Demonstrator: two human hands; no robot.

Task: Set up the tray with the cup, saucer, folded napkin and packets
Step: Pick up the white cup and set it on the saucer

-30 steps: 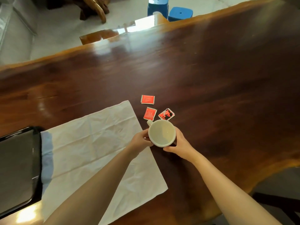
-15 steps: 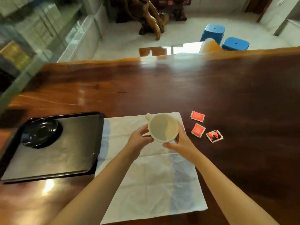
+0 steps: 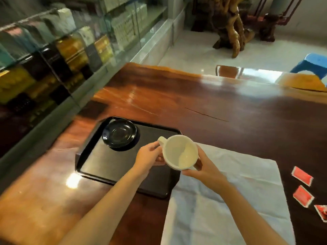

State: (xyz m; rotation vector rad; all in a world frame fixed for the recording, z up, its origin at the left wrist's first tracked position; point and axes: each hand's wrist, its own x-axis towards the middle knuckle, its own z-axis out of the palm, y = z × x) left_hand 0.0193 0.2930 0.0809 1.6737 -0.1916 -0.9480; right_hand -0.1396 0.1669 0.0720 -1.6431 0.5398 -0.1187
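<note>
Up close, from the head view, both bare hands were wrapped around a white cup (image 3: 180, 152), carrying it in the air over the right-hand part of a black tray (image 3: 113, 161). The left hand (image 3: 150, 156) gripped the cup's left side, fingers curled by the handle, which pointed up and to the left. The right hand (image 3: 203, 169) cradled the cup's lower right wall, thumb along the rim side and fingers tucked beneath. The cup's mouth faced up toward the camera, and its inside looked empty.

The tray lay flat on a dark, glossy wooden table (image 3: 221, 110). A black saucer (image 3: 119, 134) sat in the tray's far left corner, apart from the cup and a little beyond it. The rest of the tray's surface was bare and shiny.

Just to the right of the tray, a white napkin (image 3: 235, 197) lay spread open and creased on the table, its left edge touching or slightly overlapping the tray's right side; the right forearm crossed above it. Further right, beyond the napkin's edge, three red packets lay on the wood: one packet (image 3: 302, 175) farthest away, a second packet (image 3: 303, 196) nearer, and a third packet (image 3: 322, 212) cut off by the frame's edge.

Beyond the table, glass shelves (image 3: 58, 50) with boxes stood at left, and a blue stool (image 3: 313, 64) at far right.
</note>
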